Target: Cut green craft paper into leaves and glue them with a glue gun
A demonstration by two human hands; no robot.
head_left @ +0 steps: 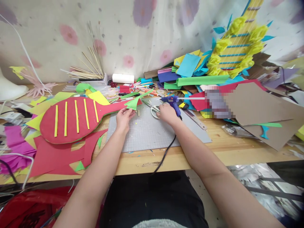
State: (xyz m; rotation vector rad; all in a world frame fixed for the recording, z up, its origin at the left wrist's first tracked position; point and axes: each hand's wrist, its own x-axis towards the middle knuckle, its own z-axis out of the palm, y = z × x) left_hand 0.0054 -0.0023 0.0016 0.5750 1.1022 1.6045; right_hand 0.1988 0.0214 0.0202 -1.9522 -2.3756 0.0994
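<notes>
My left hand (124, 119) pinches a piece of green paper (133, 104) between thumb and fingers, near the neck of a red paddle-shaped cutout. My right hand (168, 114) is closed at the handles of a pair of scissors (155, 112), whose blades point to the upper left over the grey cutting mat (147, 139). Just beyond that hand lies a blue glue gun (173, 102) with a glue stick in its back. The red cutout (68, 125), with several yellow strips across it, lies to the left.
Red paper scraps (57, 155) lie at the front left. A metal ruler (196, 119) rests on the mat's right side, and a black cord (166, 153) hangs over the table edge. Brown cardboard (256, 104) and a yellow-flowered guitar shape (235, 53) stand at the right. Sticks (91, 68) stand behind.
</notes>
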